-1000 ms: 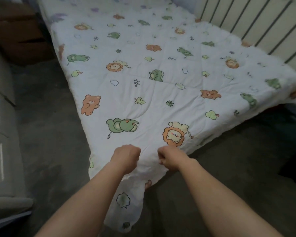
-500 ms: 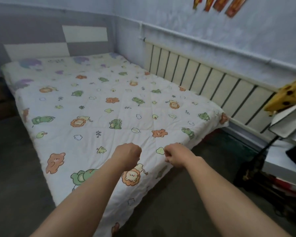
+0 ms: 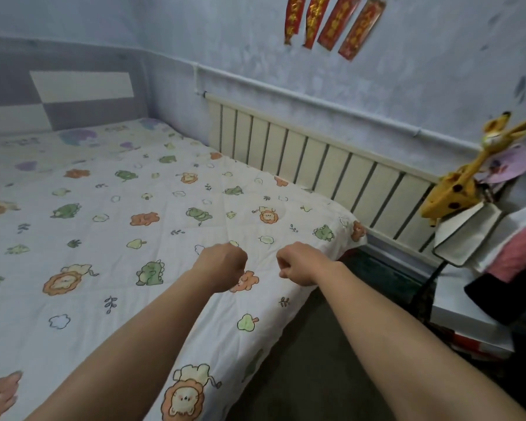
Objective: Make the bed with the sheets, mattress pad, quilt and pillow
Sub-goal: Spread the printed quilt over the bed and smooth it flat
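Left hand (image 3: 222,265): one of two bare hands, fingers curled into a fist, low over the quilt (image 3: 164,226) by an orange bear print. Cannot tell if any cloth is pinched inside.
Right hand (image 3: 298,262): the other one, curled into a fist too, close beside the left, near the quilt's edge. Cannot tell if holding cloth.
Quilt: one, white, with lions, bears and green dinosaurs on it, spread flat over most of the bed and hanging a little over the near side.
Sheet (image 3: 73,138): one, pale with purple prints, showing past the far end of the quilt, up by the headboard (image 3: 73,95).
Headboard: one, grey with white blocks.
Radiator (image 3: 316,165): one, cream, along the wall just beside the bed.
Pipe (image 3: 316,104): one, white, on the wall above the radiator.
Red paper strips (image 3: 331,22): four, side by side, high on the wall.
Toy giraffe (image 3: 456,186): one, yellow with dark spots, off to the right, well apart from the hands.
Floor (image 3: 316,360): dark grey, next to the bed.
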